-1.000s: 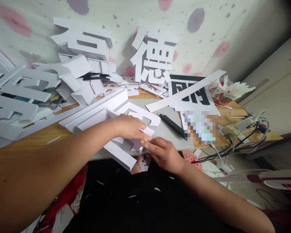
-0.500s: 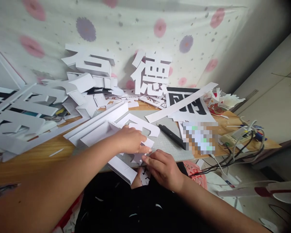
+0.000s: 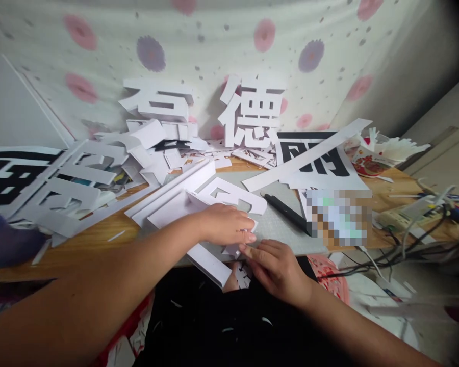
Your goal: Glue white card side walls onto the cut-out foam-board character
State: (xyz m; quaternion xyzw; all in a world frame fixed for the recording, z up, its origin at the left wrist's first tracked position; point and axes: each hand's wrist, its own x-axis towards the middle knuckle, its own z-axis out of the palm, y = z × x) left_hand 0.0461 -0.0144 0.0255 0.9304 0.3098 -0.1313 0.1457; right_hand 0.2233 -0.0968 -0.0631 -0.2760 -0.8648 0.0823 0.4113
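A white foam-board character with raised side strips lies at the table's front edge, one strip jutting out over my lap. My left hand reaches across its lower part, fingers curled down over the board and thumb near the edge. Just to the right, my right hand pinches at the same edge, its forefinger and thumb almost meeting the left thumb. What lies between those fingertips is mostly hidden. A black pen-like tool rests on the grey cutting mat, right of the character.
Finished white characters stand against the flowered curtain. A long white strip crosses a printed sheet. Cut pieces pile up on the left. A blurred-out device, a power strip and cables occupy the right.
The view has shifted left, so everything sits farther right in the picture. Both hands keep nearly the same place at the character's edge.
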